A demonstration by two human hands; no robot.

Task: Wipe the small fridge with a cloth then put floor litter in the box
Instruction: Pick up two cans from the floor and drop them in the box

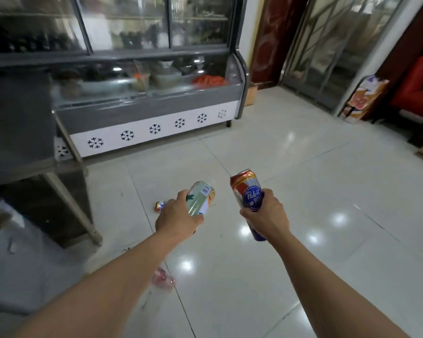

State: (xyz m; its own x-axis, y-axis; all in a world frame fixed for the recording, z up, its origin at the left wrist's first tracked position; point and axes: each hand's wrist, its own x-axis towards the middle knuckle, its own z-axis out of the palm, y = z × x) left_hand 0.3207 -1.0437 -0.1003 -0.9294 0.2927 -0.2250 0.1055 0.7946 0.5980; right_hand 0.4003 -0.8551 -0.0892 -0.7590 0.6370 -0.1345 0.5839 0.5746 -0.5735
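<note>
My left hand [175, 217] grips a pale green and white can [202, 197], tilted away from me. My right hand [266, 217] holds a red, white and blue beer can [248, 191] nearly upright. Both hang above the white tiled floor [303, 191]. A small crumpled wrapper [159, 205] lies on the floor just left of my left hand. A pink crushed wrapper [163, 279] lies on the floor between my forearms. A cardboard box [250, 93] stands at the right end of the glass display fridge [144, 111].
A grey metal table [22, 142] with slanted legs stands at the left. Glass doors [340, 50] are at the back right. Beside them lean cardboard pieces [362, 98], with a red seat [418, 89] further right.
</note>
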